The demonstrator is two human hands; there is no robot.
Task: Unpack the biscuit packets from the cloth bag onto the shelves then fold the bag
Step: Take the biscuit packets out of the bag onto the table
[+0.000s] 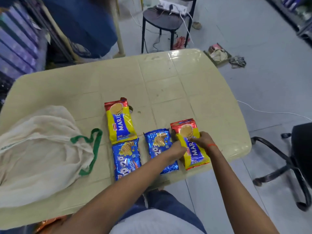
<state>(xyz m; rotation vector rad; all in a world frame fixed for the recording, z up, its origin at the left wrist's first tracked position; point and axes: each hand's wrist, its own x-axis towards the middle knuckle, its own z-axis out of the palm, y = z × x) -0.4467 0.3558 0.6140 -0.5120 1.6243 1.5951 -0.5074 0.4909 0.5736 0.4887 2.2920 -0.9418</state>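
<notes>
Packets lie out on the cream plastic desk (185,78); none shelved. My left hand (177,148) and right hand (201,138) grip the yellow-red Marie biscuit packet (194,152) lower right. Slumped cream cloth bag (37,149), lower left, awaits folding.

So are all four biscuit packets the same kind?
No: two yellow Marie packets and two blue 20-20 packets lie on the table.

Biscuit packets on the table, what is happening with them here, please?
A person is setting out biscuit packets on a cream table. Both the left hand and the right hand are on a yellow Marie packet at the near right. Another Marie packet and two blue packets lie beside it. The cloth bag lies slumped at the left, not yet folded.
</notes>
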